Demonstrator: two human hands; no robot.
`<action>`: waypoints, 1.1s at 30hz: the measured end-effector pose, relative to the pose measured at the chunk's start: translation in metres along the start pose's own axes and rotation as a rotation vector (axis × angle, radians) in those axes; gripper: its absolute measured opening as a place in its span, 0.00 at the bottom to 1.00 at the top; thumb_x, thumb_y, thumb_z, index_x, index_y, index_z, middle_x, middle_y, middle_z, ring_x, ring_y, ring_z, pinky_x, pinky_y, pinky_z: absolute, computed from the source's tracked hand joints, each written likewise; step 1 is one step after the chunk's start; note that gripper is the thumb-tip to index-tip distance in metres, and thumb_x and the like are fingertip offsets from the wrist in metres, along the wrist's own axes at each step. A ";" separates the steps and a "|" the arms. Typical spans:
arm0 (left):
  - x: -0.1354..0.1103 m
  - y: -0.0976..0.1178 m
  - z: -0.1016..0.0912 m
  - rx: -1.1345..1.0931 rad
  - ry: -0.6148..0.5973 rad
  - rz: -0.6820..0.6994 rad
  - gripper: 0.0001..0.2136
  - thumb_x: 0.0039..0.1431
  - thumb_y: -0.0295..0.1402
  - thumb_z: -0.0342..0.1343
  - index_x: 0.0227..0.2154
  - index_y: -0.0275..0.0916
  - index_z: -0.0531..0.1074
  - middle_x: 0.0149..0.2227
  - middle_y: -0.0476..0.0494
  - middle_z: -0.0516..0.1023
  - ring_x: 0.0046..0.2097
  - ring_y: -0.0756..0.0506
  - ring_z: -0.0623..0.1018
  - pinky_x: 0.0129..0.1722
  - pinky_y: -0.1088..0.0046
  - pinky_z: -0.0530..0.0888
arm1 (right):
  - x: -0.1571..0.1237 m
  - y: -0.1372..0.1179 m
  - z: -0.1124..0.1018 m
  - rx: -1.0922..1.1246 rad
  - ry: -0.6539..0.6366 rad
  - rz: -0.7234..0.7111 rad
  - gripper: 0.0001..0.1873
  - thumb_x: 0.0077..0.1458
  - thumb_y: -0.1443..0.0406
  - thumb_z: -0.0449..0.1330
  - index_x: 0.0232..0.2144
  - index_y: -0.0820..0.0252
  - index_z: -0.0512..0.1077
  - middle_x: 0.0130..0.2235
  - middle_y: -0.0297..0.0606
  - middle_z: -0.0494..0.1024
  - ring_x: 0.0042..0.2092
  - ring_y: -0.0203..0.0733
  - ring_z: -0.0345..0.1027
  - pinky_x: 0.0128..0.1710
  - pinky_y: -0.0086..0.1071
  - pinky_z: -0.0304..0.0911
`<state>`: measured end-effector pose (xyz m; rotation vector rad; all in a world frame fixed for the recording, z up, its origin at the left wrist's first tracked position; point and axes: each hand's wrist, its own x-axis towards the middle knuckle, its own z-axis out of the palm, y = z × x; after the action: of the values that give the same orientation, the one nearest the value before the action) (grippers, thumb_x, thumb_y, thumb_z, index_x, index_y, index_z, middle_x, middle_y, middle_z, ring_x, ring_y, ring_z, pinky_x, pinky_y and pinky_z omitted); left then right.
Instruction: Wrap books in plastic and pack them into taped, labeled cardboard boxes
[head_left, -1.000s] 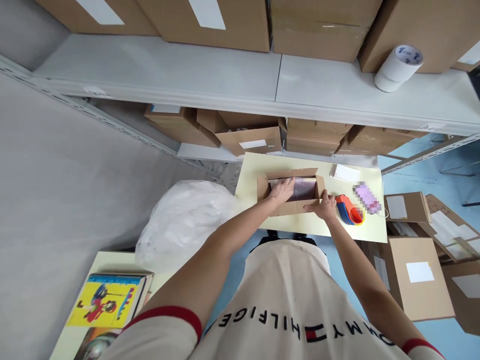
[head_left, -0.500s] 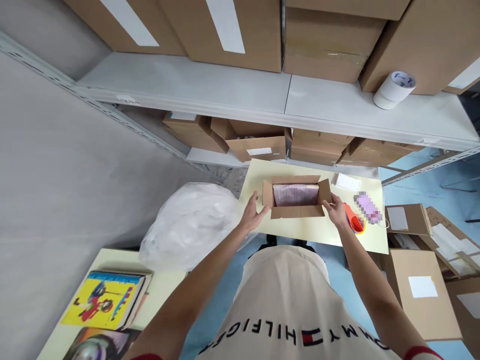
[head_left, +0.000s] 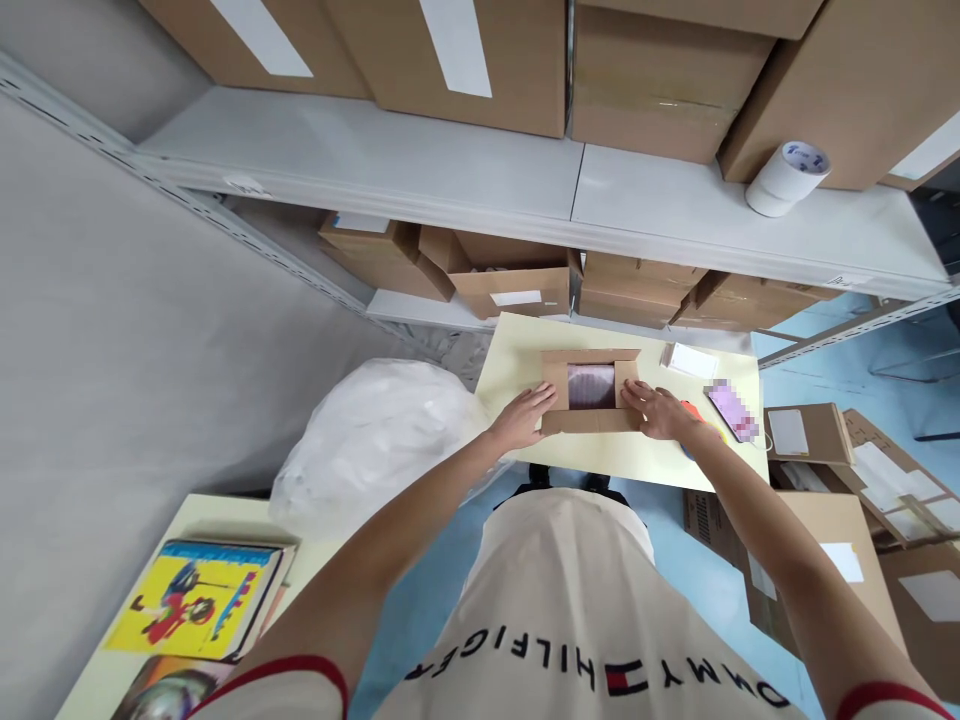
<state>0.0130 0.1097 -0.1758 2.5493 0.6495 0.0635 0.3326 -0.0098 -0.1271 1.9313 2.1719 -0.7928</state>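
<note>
A small cardboard box (head_left: 589, 420) lies on a pale yellow table (head_left: 517, 355) in front of me. Its two side flaps are folded inward, and a pinkish wrapped item (head_left: 590, 385) shows in the gap between them. My left hand (head_left: 523, 416) lies flat, fingers stretched, on the left flap. My right hand (head_left: 654, 409) lies flat on the right flap. Just beyond the right hand, partly hidden by it, sits a red and blue tape dispenser (head_left: 688, 409).
A white paper slip (head_left: 691, 360) and a pixelated pink item (head_left: 731, 410) lie on the table's right part. Grey shelves hold brown cartons and a white tape roll (head_left: 787, 177). A white plastic bag (head_left: 375, 440) is at left, books (head_left: 191, 612) lower left, cartons (head_left: 825, 570) on the blue floor.
My left hand left the inside of the box and both hands moved to its sides. The side flaps, standing up half a second ago, are now pressed down inward under my hands.
</note>
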 end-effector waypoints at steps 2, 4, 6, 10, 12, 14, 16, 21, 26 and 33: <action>0.000 -0.001 0.001 -0.011 0.035 -0.002 0.27 0.60 0.40 0.58 0.60 0.37 0.66 0.66 0.32 0.65 0.69 0.35 0.61 0.66 0.53 0.61 | 0.001 0.004 -0.004 0.010 -0.022 -0.012 0.45 0.46 0.69 0.63 0.67 0.51 0.58 0.72 0.41 0.52 0.71 0.53 0.46 0.68 0.51 0.47; 0.001 -0.001 0.003 -0.043 0.085 -0.021 0.21 0.64 0.40 0.54 0.57 0.38 0.70 0.63 0.34 0.69 0.68 0.37 0.63 0.65 0.53 0.63 | 0.000 0.008 -0.004 0.057 -0.015 -0.038 0.46 0.45 0.64 0.67 0.66 0.50 0.59 0.71 0.40 0.54 0.71 0.53 0.47 0.67 0.50 0.48; 0.003 0.000 0.007 -0.103 0.138 -0.057 0.17 0.67 0.38 0.50 0.53 0.39 0.73 0.60 0.37 0.73 0.66 0.39 0.66 0.64 0.54 0.65 | 0.001 0.012 -0.002 0.140 0.040 -0.040 0.37 0.51 0.58 0.64 0.64 0.51 0.64 0.69 0.40 0.60 0.69 0.52 0.52 0.66 0.49 0.53; 0.011 0.003 0.017 -0.243 0.307 -0.243 0.15 0.66 0.34 0.49 0.53 0.37 0.70 0.55 0.35 0.76 0.62 0.41 0.72 0.62 0.55 0.69 | 0.016 0.012 0.009 0.308 0.257 0.097 0.20 0.63 0.59 0.51 0.51 0.55 0.76 0.54 0.43 0.78 0.57 0.51 0.70 0.58 0.48 0.65; 0.017 0.003 0.023 -0.279 0.407 -0.356 0.21 0.63 0.33 0.53 0.58 0.36 0.64 0.57 0.32 0.73 0.62 0.40 0.71 0.61 0.55 0.70 | 0.030 0.012 0.013 0.359 0.376 0.202 0.22 0.60 0.60 0.55 0.54 0.59 0.72 0.54 0.47 0.76 0.55 0.53 0.70 0.55 0.49 0.67; 0.022 0.001 0.029 -0.315 0.462 -0.427 0.29 0.60 0.32 0.56 0.63 0.35 0.57 0.63 0.28 0.65 0.66 0.38 0.65 0.63 0.55 0.67 | 0.043 0.013 0.013 0.385 0.489 0.268 0.38 0.53 0.60 0.62 0.64 0.65 0.60 0.62 0.55 0.65 0.61 0.56 0.63 0.58 0.51 0.64; 0.026 -0.003 0.035 -0.407 0.435 -0.448 0.36 0.60 0.31 0.57 0.68 0.36 0.47 0.67 0.26 0.58 0.69 0.38 0.61 0.64 0.56 0.65 | 0.052 0.018 0.009 0.392 0.524 0.237 0.54 0.48 0.60 0.66 0.69 0.66 0.44 0.67 0.58 0.55 0.67 0.58 0.54 0.62 0.53 0.58; 0.029 -0.012 0.046 -0.648 0.320 -0.417 0.46 0.61 0.28 0.53 0.70 0.42 0.23 0.70 0.26 0.54 0.68 0.42 0.62 0.58 0.63 0.71 | 0.047 0.028 0.008 0.302 0.393 -0.006 0.41 0.53 0.64 0.62 0.66 0.55 0.54 0.60 0.48 0.68 0.63 0.54 0.62 0.61 0.53 0.61; 0.028 -0.007 0.040 -0.577 0.299 -0.382 0.44 0.61 0.27 0.52 0.71 0.43 0.28 0.69 0.28 0.57 0.63 0.44 0.70 0.58 0.63 0.71 | 0.023 0.016 0.034 0.163 0.328 -0.051 0.21 0.65 0.65 0.49 0.58 0.56 0.65 0.65 0.45 0.65 0.69 0.48 0.54 0.64 0.51 0.60; 0.024 0.001 0.017 -0.323 0.166 -0.248 0.27 0.67 0.31 0.46 0.68 0.37 0.55 0.73 0.31 0.39 0.70 0.39 0.58 0.64 0.62 0.65 | 0.009 0.003 0.054 0.223 0.378 0.032 0.20 0.67 0.64 0.46 0.57 0.59 0.68 0.70 0.49 0.55 0.73 0.50 0.41 0.66 0.55 0.55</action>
<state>0.0375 0.1120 -0.1924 2.1536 0.9327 0.2735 0.3209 -0.0264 -0.1786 2.3901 2.3312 -0.7423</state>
